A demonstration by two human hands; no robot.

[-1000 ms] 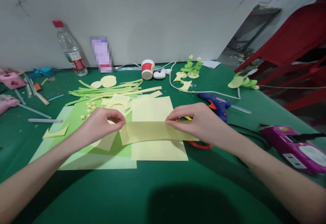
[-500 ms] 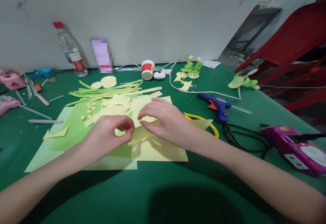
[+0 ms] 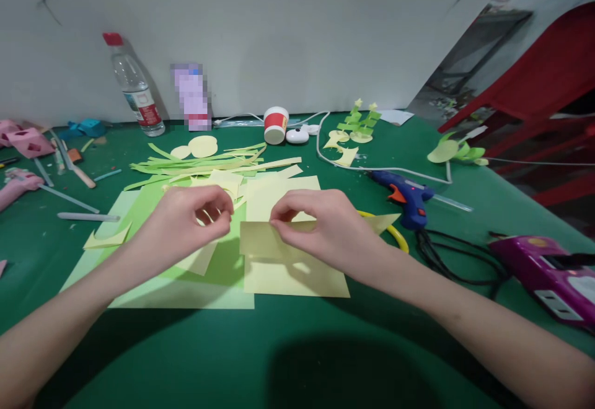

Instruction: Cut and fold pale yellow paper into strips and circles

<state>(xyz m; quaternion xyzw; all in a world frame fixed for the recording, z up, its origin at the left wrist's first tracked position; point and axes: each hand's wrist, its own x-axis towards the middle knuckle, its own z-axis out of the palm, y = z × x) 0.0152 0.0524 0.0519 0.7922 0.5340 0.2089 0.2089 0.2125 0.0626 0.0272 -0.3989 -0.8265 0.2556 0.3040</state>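
My right hand (image 3: 320,226) pinches the top edge of a pale yellow paper strip (image 3: 260,241) held just above a larger yellow sheet (image 3: 297,276). My left hand (image 3: 186,223) is curled to the left of the strip, fingers closed near its left end; whether it grips the paper I cannot make out. Under both lie light green sheets (image 3: 153,285) on the green table (image 3: 297,347). The strip's right end (image 3: 383,222) pokes out beyond my right wrist, over yellow-handled scissors (image 3: 395,235).
Cut green and yellow strips (image 3: 209,167) and paper circles (image 3: 202,146) lie behind the sheets. A blue glue gun (image 3: 404,192) with black cable, a purple tool (image 3: 543,272), a water bottle (image 3: 134,90), a red-and-white cup (image 3: 275,125) and paper flowers (image 3: 356,127) surround them.
My hands drew together from the strip's two ends toward its left part. The right hand slid left along the top edge, and the scissors it covered now show. The camera shifted slightly.
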